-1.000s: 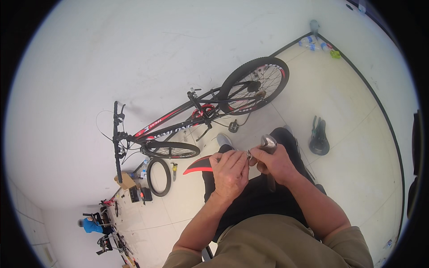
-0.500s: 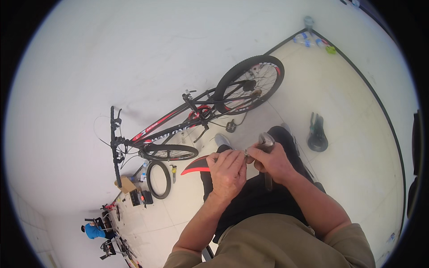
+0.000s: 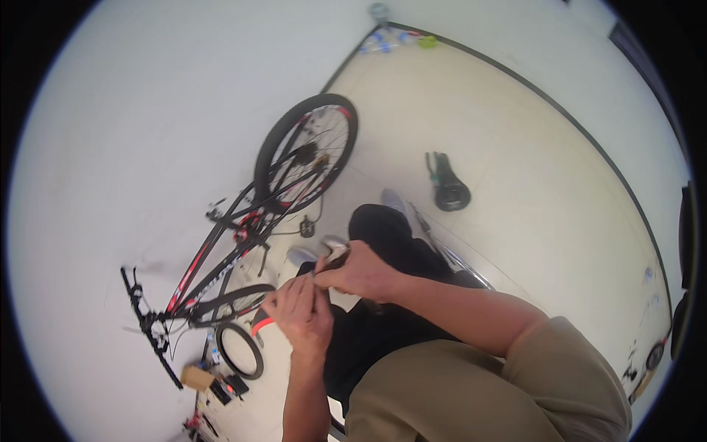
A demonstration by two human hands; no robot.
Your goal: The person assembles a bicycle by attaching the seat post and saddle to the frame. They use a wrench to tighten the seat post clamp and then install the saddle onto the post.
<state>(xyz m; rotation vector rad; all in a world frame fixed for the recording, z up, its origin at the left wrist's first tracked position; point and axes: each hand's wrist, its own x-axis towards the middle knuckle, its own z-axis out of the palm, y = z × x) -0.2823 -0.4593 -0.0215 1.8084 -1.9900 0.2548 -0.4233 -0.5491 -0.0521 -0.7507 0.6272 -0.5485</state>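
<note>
Over my lap my two hands meet. My left hand (image 3: pixel 303 313) is closed on a black mudguard with a red edge (image 3: pixel 263 322), most of it covered by the hand. My right hand (image 3: pixel 359 271) grips a metal wrench, its rounded silver head (image 3: pixel 335 244) sticking out above the fingers and the rest partly hidden. The fingertips of both hands come together at the mudguard's end; the small part between them is too blurred to make out. Beyond my left hand a black and red bicycle (image 3: pixel 213 258) leans along the white wall.
A black bicycle saddle (image 3: pixel 451 193) lies on the pale floor ahead. At lower left are a loose tyre (image 3: pixel 241 351), a cardboard box (image 3: pixel 197 378) and dark tools. Plastic bottles (image 3: pixel 379 43) lie in the far corner. A thin metal bar (image 3: pixel 468 269) runs beside my right leg.
The whole view has turned, so the bicycle, saddle and bottles sit further left. My hands stay together, still holding the mudguard and the wrench.
</note>
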